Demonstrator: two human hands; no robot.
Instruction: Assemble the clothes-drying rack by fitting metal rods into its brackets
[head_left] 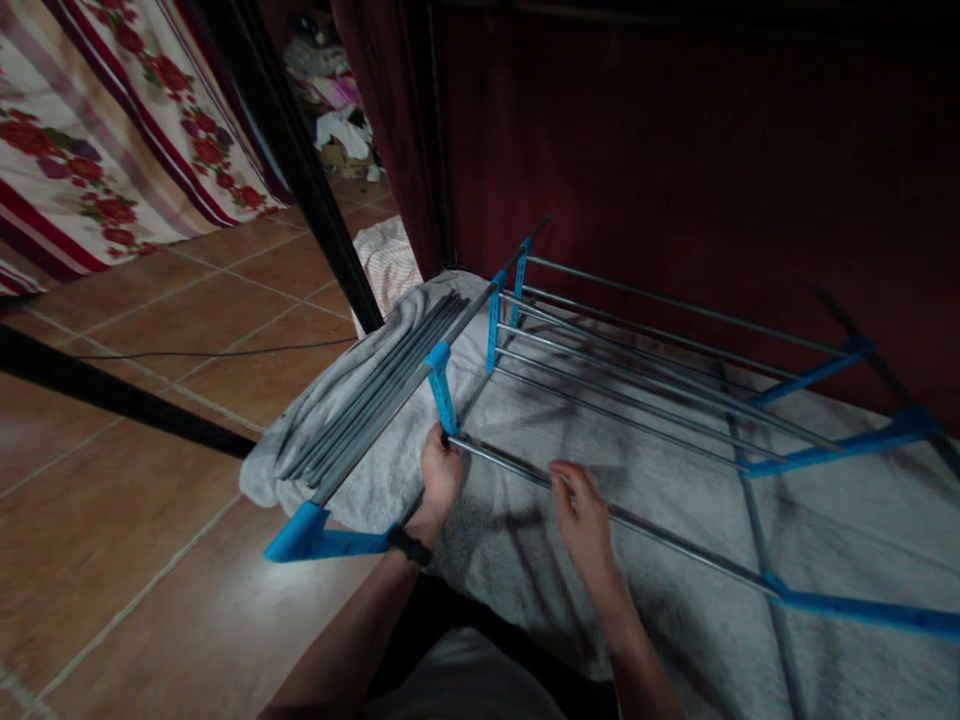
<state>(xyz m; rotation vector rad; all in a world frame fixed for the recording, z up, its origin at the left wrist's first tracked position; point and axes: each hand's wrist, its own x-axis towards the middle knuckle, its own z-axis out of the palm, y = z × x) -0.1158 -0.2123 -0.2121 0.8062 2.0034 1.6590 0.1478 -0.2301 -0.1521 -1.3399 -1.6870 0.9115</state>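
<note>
A clothes drying rack with blue plastic brackets and grey metal rods lies partly assembled on a grey blanket point(517, 420). My left hand point(441, 468), with a dark band on the wrist, is closed at the lower end of a blue bracket point(441, 385), where a metal rod point(675, 542) meets it. My right hand point(585, 515) is over that same rod, its fingers loosely bent with a gap at the thumb. Whether it touches the rod is unclear. Several loose grey tubes point(375, 400) lie side by side on the blanket to the left.
A blue corner piece point(322, 535) juts over the left edge. Black posts point(315, 180) rise at the left, and a dark red curtain point(675, 150) hangs behind. A thin cable point(217, 353) crosses the tiled floor point(150, 450). Clothes point(334, 95) are heaped at the back.
</note>
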